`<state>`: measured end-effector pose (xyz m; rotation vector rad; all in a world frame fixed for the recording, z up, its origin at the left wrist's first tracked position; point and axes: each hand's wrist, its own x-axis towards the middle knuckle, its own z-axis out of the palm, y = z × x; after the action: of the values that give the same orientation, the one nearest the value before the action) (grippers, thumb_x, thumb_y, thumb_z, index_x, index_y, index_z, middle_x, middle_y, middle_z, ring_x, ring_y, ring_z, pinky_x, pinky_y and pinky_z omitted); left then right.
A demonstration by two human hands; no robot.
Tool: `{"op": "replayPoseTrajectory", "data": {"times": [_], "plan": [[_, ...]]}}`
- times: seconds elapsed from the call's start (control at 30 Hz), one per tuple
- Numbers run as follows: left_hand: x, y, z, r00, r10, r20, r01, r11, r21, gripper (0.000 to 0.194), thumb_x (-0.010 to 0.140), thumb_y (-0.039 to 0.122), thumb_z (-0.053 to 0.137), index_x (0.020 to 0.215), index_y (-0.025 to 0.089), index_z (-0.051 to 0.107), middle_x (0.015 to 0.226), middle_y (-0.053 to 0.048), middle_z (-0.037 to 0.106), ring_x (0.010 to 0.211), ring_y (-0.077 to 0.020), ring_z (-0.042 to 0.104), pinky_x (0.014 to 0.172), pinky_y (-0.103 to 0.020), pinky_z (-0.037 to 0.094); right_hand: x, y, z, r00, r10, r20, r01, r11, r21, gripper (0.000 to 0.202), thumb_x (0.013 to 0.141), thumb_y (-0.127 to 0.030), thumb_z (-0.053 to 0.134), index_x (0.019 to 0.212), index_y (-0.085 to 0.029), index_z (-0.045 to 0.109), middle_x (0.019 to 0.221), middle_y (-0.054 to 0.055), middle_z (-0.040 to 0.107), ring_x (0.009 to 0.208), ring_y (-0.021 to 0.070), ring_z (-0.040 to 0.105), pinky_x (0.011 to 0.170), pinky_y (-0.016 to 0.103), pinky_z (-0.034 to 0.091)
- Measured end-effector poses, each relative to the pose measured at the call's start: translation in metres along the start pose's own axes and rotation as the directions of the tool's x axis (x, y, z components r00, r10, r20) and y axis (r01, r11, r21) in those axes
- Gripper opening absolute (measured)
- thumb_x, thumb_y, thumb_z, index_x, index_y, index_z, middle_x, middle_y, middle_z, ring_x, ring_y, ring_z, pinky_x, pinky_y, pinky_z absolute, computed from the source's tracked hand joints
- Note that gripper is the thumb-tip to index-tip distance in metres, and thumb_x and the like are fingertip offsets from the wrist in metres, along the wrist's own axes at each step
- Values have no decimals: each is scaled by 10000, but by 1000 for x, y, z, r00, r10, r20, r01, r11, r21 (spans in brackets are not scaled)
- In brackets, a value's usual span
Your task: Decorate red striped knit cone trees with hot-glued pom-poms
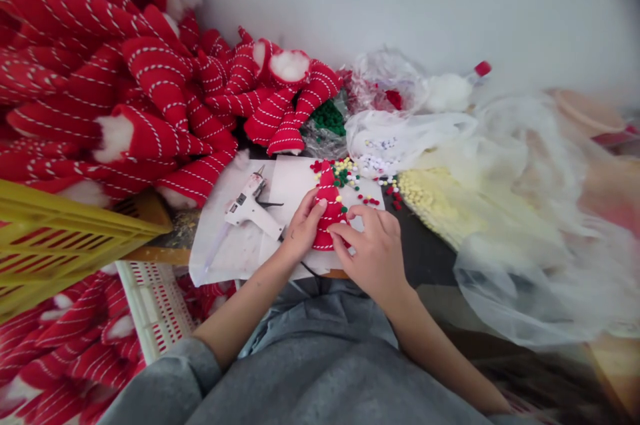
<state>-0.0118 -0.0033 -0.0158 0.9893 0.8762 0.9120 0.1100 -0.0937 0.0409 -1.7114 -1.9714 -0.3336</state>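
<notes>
A red cone with white striped trim (327, 217) lies on the white paper, its narrow tip pointing away from me. My left hand (304, 222) grips its left side, thumb on top. A yellow and a green pom-pom sit on the cone's right side. My right hand (373, 248) is at the cone's lower right, fingers bent and drawn together in a pinch; what they hold, if anything, is too small to tell. Loose pom-poms (345, 175) in red, green, yellow and white lie around the tip. To the left rests a white glue gun (254, 206).
Stuffed striped red cones (160, 78) are heaped at the back left. A yellow crate (70, 245) and a white basket (155, 308) stand at left. Bags of green (327, 118), white (380, 145) and yellow pom-poms (430, 202) line the back and right.
</notes>
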Motion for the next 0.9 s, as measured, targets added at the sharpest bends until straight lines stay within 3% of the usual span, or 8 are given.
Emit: {"op": "replayPoseTrajectory", "data": {"times": [0.13,0.23,0.33,0.5,0.73,0.9], "plan": [[1,-2,-2,1000,15,18,-14,999,-52,415,925,514,630,1239,244,659,1241,-51,751,1192,-282,673,1065,-403,487,1,-3,-7,983,19,-182,7,989,146,122,928,-187,685,900,-256,781,999,68,664,887,222,578,854,392,458],[3,-5,-3,1000,-29,10,30,987,-159,438,909,550,638,1230,253,662,1163,-39,774,1094,-276,714,995,-403,533,-2,2,-13,952,113,-286,-24,955,296,120,941,-169,666,955,-238,763,933,56,644,854,202,605,823,367,494],[3,-3,-2,992,-123,-26,111,956,-270,462,868,578,661,1174,232,671,1085,-47,792,1087,-292,730,989,-422,549,-10,8,-13,941,176,-288,-64,930,362,135,944,-158,644,969,-228,756,898,49,651,854,208,627,803,364,513],[0,6,1,950,-304,-75,263,904,-339,433,831,599,650,975,194,699,838,-48,788,948,-302,768,899,-417,585,-20,7,-3,961,151,-233,-57,929,367,183,960,-197,634,1068,-247,773,942,46,688,888,207,635,845,379,509],[-1,9,1,954,-284,-101,233,908,-349,414,814,599,659,926,202,695,789,-31,775,898,-273,767,867,-379,580,-22,6,8,976,16,-217,43,963,267,268,940,-175,632,1135,-282,781,1045,53,717,969,224,630,935,405,481],[0,8,0,957,-272,-102,226,917,-328,431,796,612,677,931,204,704,833,-49,790,1013,-304,760,923,-405,580,-21,9,9,964,56,-258,24,955,296,443,935,-185,595,1357,-285,685,1092,72,685,996,242,628,964,427,484]]}}
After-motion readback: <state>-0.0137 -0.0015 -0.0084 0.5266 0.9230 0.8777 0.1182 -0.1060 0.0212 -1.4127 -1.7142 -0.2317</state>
